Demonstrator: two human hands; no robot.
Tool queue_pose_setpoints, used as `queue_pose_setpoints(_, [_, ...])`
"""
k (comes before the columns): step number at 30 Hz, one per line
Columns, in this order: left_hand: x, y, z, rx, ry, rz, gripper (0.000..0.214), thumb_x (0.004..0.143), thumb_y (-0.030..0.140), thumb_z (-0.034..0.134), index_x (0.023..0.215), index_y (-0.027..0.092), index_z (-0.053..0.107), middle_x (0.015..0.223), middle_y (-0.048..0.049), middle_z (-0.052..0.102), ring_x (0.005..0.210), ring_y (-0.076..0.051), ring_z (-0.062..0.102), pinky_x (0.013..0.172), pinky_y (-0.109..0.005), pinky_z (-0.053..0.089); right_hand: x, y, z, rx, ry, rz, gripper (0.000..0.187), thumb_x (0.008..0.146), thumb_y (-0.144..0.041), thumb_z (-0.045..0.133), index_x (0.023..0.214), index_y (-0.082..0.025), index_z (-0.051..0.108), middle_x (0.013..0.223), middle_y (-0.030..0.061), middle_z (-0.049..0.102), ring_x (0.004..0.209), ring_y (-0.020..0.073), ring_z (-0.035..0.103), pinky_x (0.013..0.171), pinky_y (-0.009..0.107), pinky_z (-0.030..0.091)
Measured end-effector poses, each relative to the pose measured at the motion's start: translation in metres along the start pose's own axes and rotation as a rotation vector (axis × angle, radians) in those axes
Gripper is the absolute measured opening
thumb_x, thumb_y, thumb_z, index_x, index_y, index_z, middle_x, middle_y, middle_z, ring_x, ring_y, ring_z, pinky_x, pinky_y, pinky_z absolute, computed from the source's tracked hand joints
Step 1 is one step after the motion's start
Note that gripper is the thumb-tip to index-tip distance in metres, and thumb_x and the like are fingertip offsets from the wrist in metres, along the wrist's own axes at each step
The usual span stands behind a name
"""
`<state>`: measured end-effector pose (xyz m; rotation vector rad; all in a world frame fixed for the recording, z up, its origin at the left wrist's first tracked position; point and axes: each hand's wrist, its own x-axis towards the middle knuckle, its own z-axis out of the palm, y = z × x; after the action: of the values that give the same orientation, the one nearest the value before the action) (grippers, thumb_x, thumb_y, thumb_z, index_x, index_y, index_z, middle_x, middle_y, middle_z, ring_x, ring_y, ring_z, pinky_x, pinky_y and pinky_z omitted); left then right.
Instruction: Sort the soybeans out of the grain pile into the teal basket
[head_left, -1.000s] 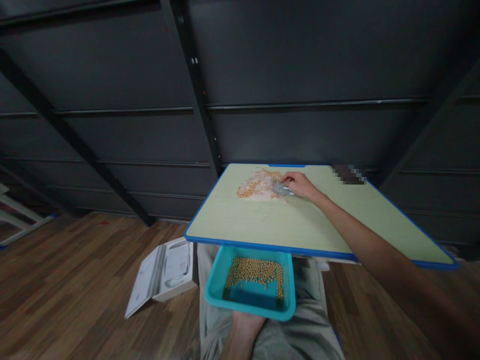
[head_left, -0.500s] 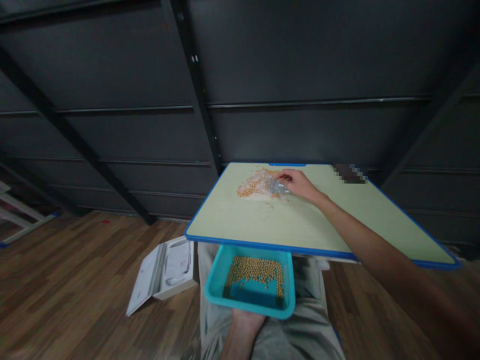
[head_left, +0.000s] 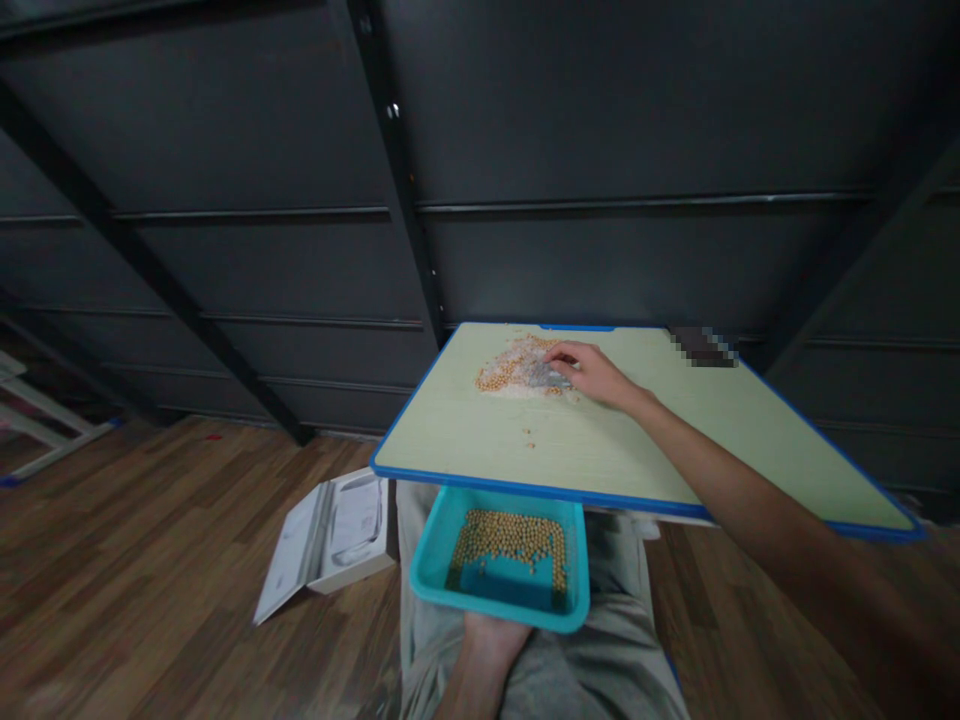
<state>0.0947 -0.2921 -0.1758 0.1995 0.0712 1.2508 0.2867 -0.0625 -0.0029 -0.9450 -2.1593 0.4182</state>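
My left hand [head_left: 496,632] supports a teal plastic basket [head_left: 499,598] from below, its fingers hidden under the front rim. Yellowish soybeans [head_left: 514,535] cover much of the basket's back and sides. On the table, my right hand [head_left: 592,373] is closed, thumb and fingers together on a grey, see-through piece of plastic [head_left: 544,376] whose exact kind is unclear. The plastic lies over the right part of a mixed heap of white rice-like grains [head_left: 517,390] and soybeans [head_left: 491,380]. Two loose soybeans [head_left: 529,445] lie between the heap and the front edge.
The pale green table [head_left: 450,440] has a blue rim, and the basket's back edge sits under its front. A blurred-out dark object [head_left: 703,347] lies at the back right. An opened white box [head_left: 352,530] stands on the wooden floor, left of my legs. A dark panelled wall rises behind.
My right hand and the plastic have shifted slightly left over the heap. Two loose soybeans now lie closer to the front edge. My left hand and basket stay nearly still.
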Motion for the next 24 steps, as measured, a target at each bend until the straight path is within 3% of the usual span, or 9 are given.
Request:
queue_pose_setpoints(15, [-0.001, -0.001, -0.005, 0.021, 0.034, 0.011, 0.041, 0.094, 0.043, 0.03, 0.116, 0.037, 0.065, 0.126, -0.001, 0.067, 0.123, -0.021, 0.057, 0.114, -0.05, 0.028, 0.0, -0.023, 0.004, -0.003, -0.049, -0.062, 0.02, 0.091, -0.019, 0.051, 0.099, -0.025, 0.069, 0.103, 0.0031, 0.07, 0.097, 0.0192, 0.062, 0.087, 0.033, 0.047])
queue_pose_setpoints(24, [-0.001, 0.0, -0.006, 0.007, 0.026, -0.011, 0.044, 0.094, 0.043, 0.029, 0.112, 0.033, 0.068, 0.115, -0.0021, 0.073, 0.117, -0.021, 0.06, 0.113, -0.05, 0.029, 0.0, -0.016, 0.006, -0.054, -0.021, -0.036, 0.022, 0.091, -0.016, 0.05, 0.098, -0.025, 0.069, 0.105, 0.0034, 0.07, 0.101, 0.0199, 0.061, 0.092, 0.035, 0.046])
